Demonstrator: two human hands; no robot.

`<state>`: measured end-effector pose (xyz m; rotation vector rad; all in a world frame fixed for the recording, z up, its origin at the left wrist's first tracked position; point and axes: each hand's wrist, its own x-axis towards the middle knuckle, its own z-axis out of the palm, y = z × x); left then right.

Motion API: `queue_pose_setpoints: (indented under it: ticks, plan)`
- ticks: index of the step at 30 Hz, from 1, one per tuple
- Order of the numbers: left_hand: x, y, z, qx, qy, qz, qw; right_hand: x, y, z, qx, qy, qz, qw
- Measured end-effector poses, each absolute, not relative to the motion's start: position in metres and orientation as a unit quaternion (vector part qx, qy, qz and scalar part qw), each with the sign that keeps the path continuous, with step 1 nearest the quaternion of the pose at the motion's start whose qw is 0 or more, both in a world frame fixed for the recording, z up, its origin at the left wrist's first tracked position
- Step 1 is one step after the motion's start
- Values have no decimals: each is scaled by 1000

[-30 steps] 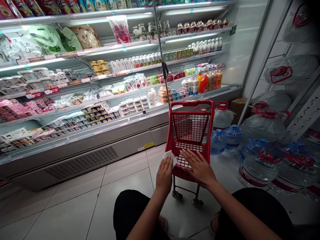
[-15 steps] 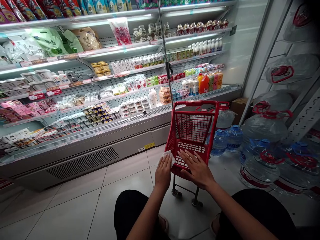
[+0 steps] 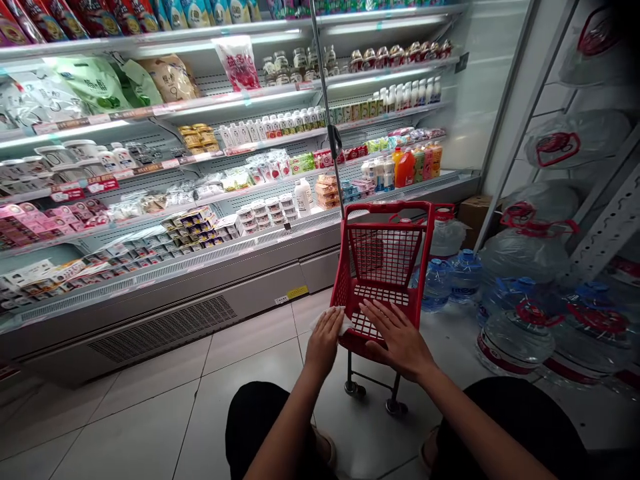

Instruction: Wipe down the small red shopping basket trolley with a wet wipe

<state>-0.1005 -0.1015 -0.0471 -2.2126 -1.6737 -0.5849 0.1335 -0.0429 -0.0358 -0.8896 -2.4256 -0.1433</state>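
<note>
A small red shopping cart [image 3: 385,260] stands on the tiled floor in front of me, with a thin metal pole [image 3: 327,120] rising from its left rear corner. My left hand [image 3: 324,342] lies flat on a white cloth [image 3: 344,321] against the cart's left side near its front corner. My right hand [image 3: 400,340] rests flat, fingers spread, on the near wall of the cart's basket. I am crouched low, with my dark-trousered knees at the bottom of the view.
A long refrigerated display case [image 3: 165,200] full of dairy cartons, bottles and packets runs along the left and back. Large water jugs [image 3: 520,327] with red handles and smaller blue-capped bottles [image 3: 440,280] crowd the floor at right, beside a white metal rack [image 3: 600,233].
My left hand with the cloth has slid slightly down and left along the cart's side. The cart has shifted a little. My right hand stays pressed on the basket.
</note>
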Motion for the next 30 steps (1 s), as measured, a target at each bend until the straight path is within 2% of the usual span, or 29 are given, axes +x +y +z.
queue_pose_setpoints:
  ticks: [8, 14, 18, 21, 23, 27, 30]
  plan:
    - [-66, -125, -47, -788, -553, -241, 119, 157, -34, -39, -333, -899, -52, 280]
    - [-40, -135, -53, -807, -536, -221, 112, 172, -22, -46, -380, -873, -26, 306]
    - [-26, -122, -39, -784, -554, -278, -20, 142, -48, -41, -336, -878, 67, 335]
    - [-23, -108, -23, -727, -553, -369, -171, 123, -69, -39, -322, -861, 167, 355]
    - [-22, -100, -20, -698, -519, -440, -221, 121, -72, -43, -319, -857, 188, 358]
    - [-22, -96, -32, -690, -451, -533, -193, 131, -61, -51, -266, -887, 170, 338]
    - [-26, -103, -43, -697, -441, -542, -158, 141, -54, -50, -246, -892, 178, 336]
